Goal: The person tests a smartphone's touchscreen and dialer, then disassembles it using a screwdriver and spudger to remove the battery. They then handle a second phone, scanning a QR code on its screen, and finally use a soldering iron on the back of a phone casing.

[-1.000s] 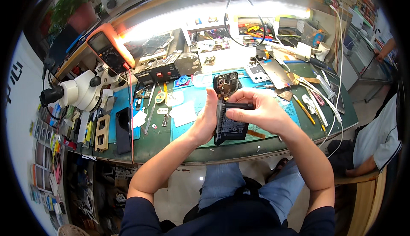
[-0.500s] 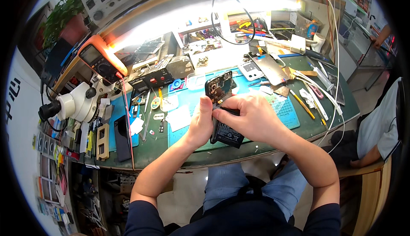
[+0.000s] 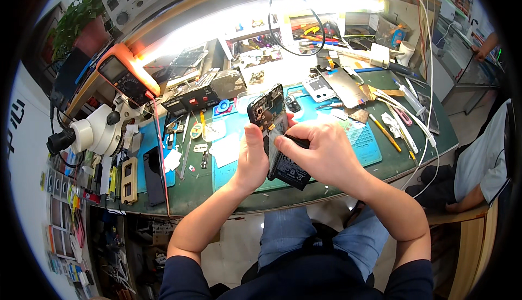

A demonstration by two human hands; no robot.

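- From here, the bared-open phone (image 3: 260,108) tilts up above the tabletop's (image 3: 190,201) near edge, about midway between its corners; the left hand (image 3: 251,161) is wrapped round it, thumb up, some fingers hidden behind.
- The right hand (image 3: 324,150) has thumb and forefinger closed on the top of a black battery (image 3: 293,172), hanging just beside the phone.
- I'd judge they're working the two against each other; that calls for a firm left hold and a light pinch — nothing bent.
- Just beyond the hands, on the blue mat (image 3: 367,149), a small camera-bearing part (image 3: 293,103) and white paper (image 3: 227,149) leave little setting-down room.
- Toward the right edge, a yellow-handled tool (image 3: 384,132) and white cables (image 3: 405,125) crowd things; toward the left — a dark slab (image 3: 154,176) and red lead (image 3: 161,161).
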